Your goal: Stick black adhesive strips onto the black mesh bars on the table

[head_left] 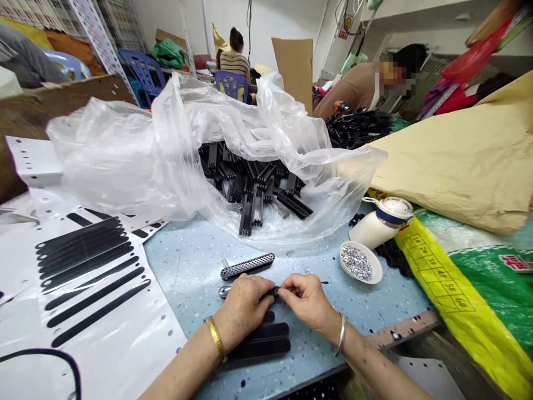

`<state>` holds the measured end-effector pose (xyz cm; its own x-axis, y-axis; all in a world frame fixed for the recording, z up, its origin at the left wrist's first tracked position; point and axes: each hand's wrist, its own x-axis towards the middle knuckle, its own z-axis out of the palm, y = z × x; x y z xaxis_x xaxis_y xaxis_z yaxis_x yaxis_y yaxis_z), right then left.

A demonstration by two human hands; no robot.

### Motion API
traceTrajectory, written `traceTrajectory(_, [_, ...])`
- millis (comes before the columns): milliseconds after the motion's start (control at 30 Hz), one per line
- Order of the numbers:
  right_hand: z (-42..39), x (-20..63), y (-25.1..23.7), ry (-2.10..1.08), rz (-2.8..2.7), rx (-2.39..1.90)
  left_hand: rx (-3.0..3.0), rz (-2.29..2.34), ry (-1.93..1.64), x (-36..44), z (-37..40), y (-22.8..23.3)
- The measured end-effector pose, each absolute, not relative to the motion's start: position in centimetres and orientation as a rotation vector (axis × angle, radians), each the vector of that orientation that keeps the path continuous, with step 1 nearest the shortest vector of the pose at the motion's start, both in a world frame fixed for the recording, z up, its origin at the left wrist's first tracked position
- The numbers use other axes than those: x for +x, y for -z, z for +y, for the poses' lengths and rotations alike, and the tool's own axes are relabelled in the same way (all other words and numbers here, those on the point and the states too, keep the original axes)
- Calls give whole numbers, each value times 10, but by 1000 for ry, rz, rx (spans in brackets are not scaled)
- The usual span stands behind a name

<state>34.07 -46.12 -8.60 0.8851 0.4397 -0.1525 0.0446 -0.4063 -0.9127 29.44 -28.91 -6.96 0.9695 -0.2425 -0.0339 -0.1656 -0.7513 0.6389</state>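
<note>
My left hand (245, 305) is closed around a narrow black bar with rounded ends (225, 291), pressing it near the blue tabletop. My right hand (308, 303) is pinched at the bar's right end; whatever lies between those fingertips is hidden. Just beyond, a black bar with a cross-hatched face (247, 266) lies on the table. Several smooth black bars (266, 344) lie side by side beneath and in front of my left hand, partly covered by it. To the right, a white bowl (378, 272) holds small shiny metal pieces (356, 263).
A clear plastic bag (175, 183) spills black parts (254, 189) at the back. White sheets with black strips (95, 266) cover the left. A cream lidded bottle (370, 230) and a yellow-green sack (445, 272) are right. Two people (233, 64) sit farther back.
</note>
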Motion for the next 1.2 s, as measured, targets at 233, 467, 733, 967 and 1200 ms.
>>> traceTrajectory(233, [-456, 347, 86, -515, -297, -1943, 2473, -264, 134, 289, -275, 62])
traceTrajectory(467, [-455, 345, 80, -504, -323, -1975, 2496, -220, 153, 290, -268, 66])
traceTrajectory(733, [-452, 346, 88, -360, -406, -2131, 2461, -230, 137, 289, -267, 66])
traceTrajectory(967, [-451, 340, 86, -220, -557, -2282, 2456, -223, 144, 290, -266, 64])
traceTrajectory(1200, [-453, 341, 87, -248, -550, -2297, 2454, -216, 144, 290, -266, 65])
